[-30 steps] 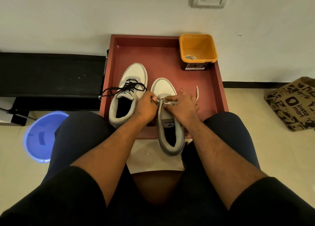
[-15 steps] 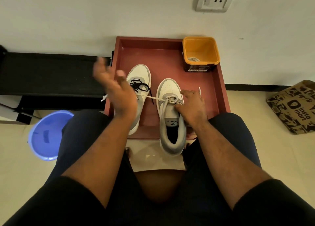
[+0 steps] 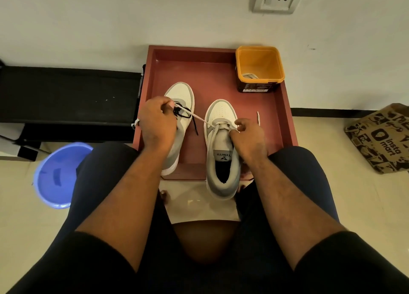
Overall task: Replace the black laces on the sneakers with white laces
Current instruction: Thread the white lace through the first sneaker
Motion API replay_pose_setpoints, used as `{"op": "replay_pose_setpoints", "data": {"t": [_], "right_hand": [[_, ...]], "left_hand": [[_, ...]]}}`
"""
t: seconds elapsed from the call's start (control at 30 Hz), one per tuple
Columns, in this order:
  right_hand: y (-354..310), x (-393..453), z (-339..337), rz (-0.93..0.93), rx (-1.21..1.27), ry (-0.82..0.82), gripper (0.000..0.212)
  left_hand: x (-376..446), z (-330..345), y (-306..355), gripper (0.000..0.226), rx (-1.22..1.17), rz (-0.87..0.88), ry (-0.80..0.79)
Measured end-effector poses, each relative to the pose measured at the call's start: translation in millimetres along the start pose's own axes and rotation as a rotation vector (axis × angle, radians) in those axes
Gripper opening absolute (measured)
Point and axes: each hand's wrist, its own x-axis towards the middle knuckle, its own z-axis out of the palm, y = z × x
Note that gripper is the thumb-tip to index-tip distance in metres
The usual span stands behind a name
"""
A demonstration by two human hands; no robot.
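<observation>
Pulling the white lace tight again, the left hand now grips it, while the right hand pinches the right sneaker eyelets, so threading advances.

2 sneakers, 1 tray, 2 hands
</observation>
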Motion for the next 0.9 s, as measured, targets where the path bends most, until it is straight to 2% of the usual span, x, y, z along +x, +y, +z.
{"op": "replay_pose_setpoints", "data": {"t": [0.1,0.17,0.23,0.3,0.37,0.43,0.57,0.67,0.77,0.83,0.9], "right_hand": [[1.6,5.6,-0.1,0.009,0.080,-0.028,0.028],[3.2,10.0,-2.4,0.041,0.202,-0.027,0.014],[7.2,15.4,-5.4,0.064,0.179,-0.040,0.018],[10.4,17.9,-7.7,0.034,0.078,-0.090,0.024],[10.1,17.9,-6.8,-0.014,0.007,-0.100,0.017],[10.4,20.0,-5.9,-0.027,-0.018,-0.073,0.010],[12.7,24.7,-6.8,-0.029,-0.032,0.008,0.022],[16.2,23.6,-3.7,-0.022,-0.008,0.041,0.023],[11.3,18.3,-4.5,-0.023,0.049,0.012,0.006],[6.4,12.4,-5.6,-0.044,0.148,-0.065,0.035],[2.4,7.4,-2.3,-0.130,0.140,-0.093,0.047]], "left_hand": [[-8.3,-1.8,4.8,0.020,0.102,0.040,-0.059],[-21.5,5.9,16.1,0.041,0.152,0.127,-0.150],[-31.8,19.5,20.7,0.053,0.137,0.159,-0.323],[-34.4,36.2,15.8,0.050,0.171,0.148,-0.489],[-34.1,46.9,9.6,0.038,0.228,0.111,-0.582],[-31.3,51.6,5.9,0.025,0.260,0.101,-0.577],[-21.5,48.9,-0.4,0.017,0.267,0.125,-0.462],[-20.3,47.7,-6.0,0.017,0.227,0.099,-0.426],[-26.9,45.3,-0.4,0.029,0.172,0.066,-0.447],[-36.7,41.5,9.6,0.046,0.110,0.019,-0.516],[-49.1,38.8,18.3,0.056,0.063,-0.008,-0.616]]}}
